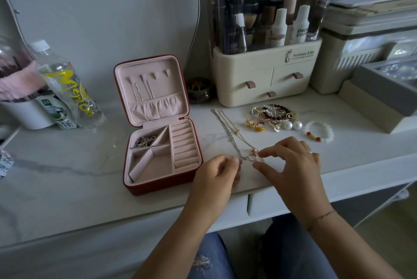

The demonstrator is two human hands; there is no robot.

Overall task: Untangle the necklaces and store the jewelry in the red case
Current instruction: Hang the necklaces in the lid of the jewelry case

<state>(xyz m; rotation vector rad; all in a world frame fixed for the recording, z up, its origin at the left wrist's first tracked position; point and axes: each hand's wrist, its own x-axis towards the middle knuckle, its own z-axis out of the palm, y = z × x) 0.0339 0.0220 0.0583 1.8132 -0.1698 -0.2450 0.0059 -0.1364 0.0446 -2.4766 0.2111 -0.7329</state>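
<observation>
Metal necklaces (236, 132) mid-untangle

Right hand (293, 161) pinches the pendant end of the necklaces; left hand (216, 172) curled beside, grip unclear. Untangling step. Next likely needs chains teased apart, then lifted left into the open red case (158, 185). Beyond lies loose jewelry (270, 116).

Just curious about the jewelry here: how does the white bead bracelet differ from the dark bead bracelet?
The white bead bracelet has pale, translucent beads plus a few red and green ones; the dark bead bracelet is reddish-brown. The white bead bracelet lies alone; the dark bead bracelet sits in a heap of other pieces. Both lie on the table, outside the red case.
</observation>
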